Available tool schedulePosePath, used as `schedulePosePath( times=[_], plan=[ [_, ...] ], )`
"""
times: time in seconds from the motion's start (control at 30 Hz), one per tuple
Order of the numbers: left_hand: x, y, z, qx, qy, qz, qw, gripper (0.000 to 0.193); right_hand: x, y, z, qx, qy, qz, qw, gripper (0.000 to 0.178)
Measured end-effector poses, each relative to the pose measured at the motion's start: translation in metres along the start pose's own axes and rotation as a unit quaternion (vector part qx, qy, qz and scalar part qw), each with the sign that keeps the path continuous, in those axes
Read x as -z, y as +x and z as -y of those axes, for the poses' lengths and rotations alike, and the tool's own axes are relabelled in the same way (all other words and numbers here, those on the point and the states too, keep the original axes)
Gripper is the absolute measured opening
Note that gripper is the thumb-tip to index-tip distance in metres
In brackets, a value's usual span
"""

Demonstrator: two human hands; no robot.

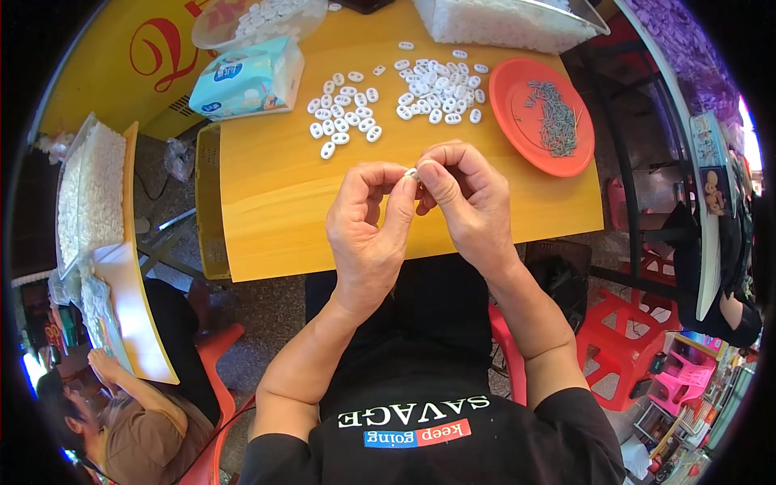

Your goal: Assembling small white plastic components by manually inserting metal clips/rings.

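My left hand (368, 222) and my right hand (465, 198) meet above the near edge of a yellow table (275, 194). Their fingertips pinch one small white plastic piece (411, 172) between them; most of it is hidden by the fingers. Farther back lie two loose groups of several white oval pieces with holes, one group (343, 117) at the left and a denser group (436, 89) at the right. An orange plate (517, 97) with a heap of thin metal pins (554, 117) sits to the right of them.
A blue tissue pack (242, 77) lies at the back left. A clear bowl of white pieces (259, 20) and a clear box of white pieces (501, 20) stand at the far edge. Another person (121, 420) works at a table lower left. Red stools (622, 331) stand at the right.
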State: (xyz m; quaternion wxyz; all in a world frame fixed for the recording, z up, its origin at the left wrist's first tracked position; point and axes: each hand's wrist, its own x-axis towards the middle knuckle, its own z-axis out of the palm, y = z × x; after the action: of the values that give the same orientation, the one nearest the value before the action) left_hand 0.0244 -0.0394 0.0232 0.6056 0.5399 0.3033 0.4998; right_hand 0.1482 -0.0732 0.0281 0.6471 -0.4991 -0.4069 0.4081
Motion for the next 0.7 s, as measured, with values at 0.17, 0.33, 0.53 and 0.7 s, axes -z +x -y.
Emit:
schedulePosePath(
  times=[0.17,0.33,0.53,0.7],
  plan=[
    [-0.004,0.004,0.001,0.013,-0.004,-0.014,1.0,0.009,-0.002,0.003,-0.007,-0.004,0.023,-0.005,1.0,0.014],
    [-0.001,0.023,0.005,0.068,-0.048,0.008,0.996,0.009,0.003,0.014,-0.01,-0.069,0.103,-0.026,0.992,0.016],
    [0.006,0.026,0.002,0.089,-0.056,0.038,0.994,0.013,0.015,0.02,0.003,0.035,-0.018,0.019,0.999,0.012],
    [0.006,0.024,0.001,0.098,-0.04,0.04,0.994,0.013,0.025,0.025,0.007,0.085,-0.092,0.041,0.991,0.01]
  ],
)
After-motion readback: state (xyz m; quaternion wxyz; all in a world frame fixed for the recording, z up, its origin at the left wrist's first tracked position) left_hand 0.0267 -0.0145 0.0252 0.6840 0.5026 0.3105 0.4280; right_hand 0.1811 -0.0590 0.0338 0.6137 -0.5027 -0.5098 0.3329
